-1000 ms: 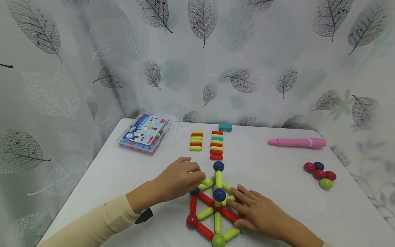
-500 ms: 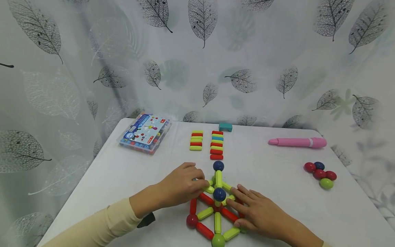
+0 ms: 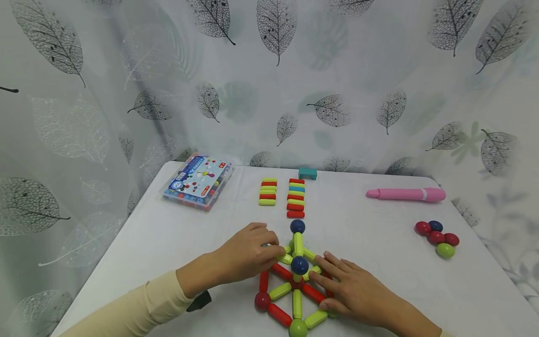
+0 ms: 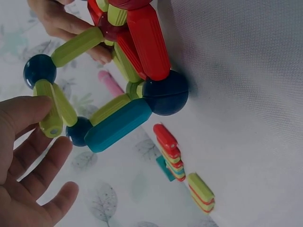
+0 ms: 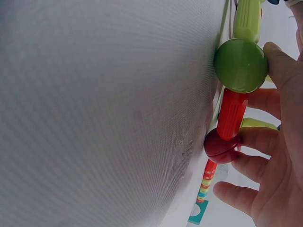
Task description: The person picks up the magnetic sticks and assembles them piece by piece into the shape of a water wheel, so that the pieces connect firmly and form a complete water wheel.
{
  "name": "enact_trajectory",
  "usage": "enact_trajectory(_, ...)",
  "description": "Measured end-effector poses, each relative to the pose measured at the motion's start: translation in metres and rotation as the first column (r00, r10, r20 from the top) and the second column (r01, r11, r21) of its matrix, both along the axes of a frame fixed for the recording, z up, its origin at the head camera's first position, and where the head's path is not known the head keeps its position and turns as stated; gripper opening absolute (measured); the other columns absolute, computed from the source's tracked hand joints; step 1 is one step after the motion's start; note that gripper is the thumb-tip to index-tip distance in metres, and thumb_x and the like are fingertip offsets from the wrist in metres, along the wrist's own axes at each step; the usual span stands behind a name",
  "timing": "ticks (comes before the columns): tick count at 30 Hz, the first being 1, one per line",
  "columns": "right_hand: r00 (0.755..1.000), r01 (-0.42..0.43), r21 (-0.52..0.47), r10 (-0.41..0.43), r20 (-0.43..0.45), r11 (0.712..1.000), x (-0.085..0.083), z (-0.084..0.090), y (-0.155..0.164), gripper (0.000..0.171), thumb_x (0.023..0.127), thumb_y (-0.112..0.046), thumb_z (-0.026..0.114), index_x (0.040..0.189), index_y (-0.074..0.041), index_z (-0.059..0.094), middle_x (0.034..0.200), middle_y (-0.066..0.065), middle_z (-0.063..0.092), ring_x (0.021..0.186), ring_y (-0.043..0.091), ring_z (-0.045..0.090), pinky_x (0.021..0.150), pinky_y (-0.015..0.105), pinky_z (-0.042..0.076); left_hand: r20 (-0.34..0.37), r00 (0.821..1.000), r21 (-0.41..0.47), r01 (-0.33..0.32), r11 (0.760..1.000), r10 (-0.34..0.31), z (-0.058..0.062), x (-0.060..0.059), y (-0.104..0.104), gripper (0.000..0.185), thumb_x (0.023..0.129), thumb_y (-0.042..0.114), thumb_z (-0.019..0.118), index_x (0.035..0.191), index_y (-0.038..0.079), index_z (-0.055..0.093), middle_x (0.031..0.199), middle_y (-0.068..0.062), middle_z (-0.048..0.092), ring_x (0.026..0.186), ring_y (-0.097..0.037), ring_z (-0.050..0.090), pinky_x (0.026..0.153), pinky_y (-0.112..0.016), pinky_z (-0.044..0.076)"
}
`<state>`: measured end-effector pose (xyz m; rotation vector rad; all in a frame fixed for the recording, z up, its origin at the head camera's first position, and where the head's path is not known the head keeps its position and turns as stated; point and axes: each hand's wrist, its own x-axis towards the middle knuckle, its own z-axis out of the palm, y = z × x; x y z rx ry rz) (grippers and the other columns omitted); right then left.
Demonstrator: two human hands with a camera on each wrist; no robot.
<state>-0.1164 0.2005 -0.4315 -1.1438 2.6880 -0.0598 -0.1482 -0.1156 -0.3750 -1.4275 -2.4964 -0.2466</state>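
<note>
In the head view, a structure of magnetic rods and balls stands at the front of the table, its base forming a spoked ring. Two dark blue balls sit raised above it on yellow-green rods. My left hand pinches a yellow-green rod between thumb and fingers, its upper end at a raised blue ball. A teal rod slants up from a low blue ball. My right hand rests fingers spread on the structure's right side, thumb at a green ball, fingertips at a red ball.
Two rows of loose rods lie behind the structure, with a teal block beyond. A clear plastic case sits back left. At right are a pink pen-shaped object and several loose balls. A leaf-patterned curtain hangs behind.
My left hand has moved slightly right and down, bringing the yellow-green rod in to the structure; it then stays nearly still. My right hand holds its place.
</note>
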Motion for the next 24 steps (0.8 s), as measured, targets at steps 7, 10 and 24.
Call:
enact_trajectory(7,1.0,0.003,0.005,-0.003,0.005,1.0,-0.0002,-0.0003,0.0003,0.069,0.096,-0.075,0.036,0.154,-0.037,0.045,0.165,0.004,0.035,0.152,0.036,0.029,0.11,0.059,0.043,0.007,1.0,0.008,0.0,1.0,0.0,0.0,0.0005,-0.0004,0.03,0.084,0.023,0.086,0.111,0.023,0.075,0.103,0.005,0.071,0.104,-0.011,0.067,0.106,-0.041,0.05)
enact_trajectory(10,1.0,0.004,0.006,-0.004,0.009,1.0,-0.0003,-0.0001,0.0001,0.07,0.096,-0.075,0.036,0.154,-0.037,0.045,0.165,0.004,0.035,0.152,0.036,0.028,0.11,0.059,0.043,0.009,1.0,0.011,0.001,1.0,-0.001,0.0001,0.0005,-0.0005,0.03,0.084,0.023,0.086,0.111,0.023,0.075,0.103,0.005,0.071,0.104,-0.011,0.067,0.106,-0.041,0.05)
enact_trajectory(24,0.999,0.019,0.002,-0.019,0.034,1.0,-0.001,-0.0008,-0.0001,0.07,0.096,-0.075,0.036,0.154,-0.037,0.045,0.166,0.004,0.033,0.153,0.036,0.027,0.111,0.06,0.042,0.011,1.0,0.024,0.012,1.0,-0.012,-0.001,-0.0002,-0.0015,0.029,0.084,0.024,0.086,0.111,0.023,0.074,0.104,0.005,0.071,0.104,-0.011,0.066,0.106,-0.04,0.051)
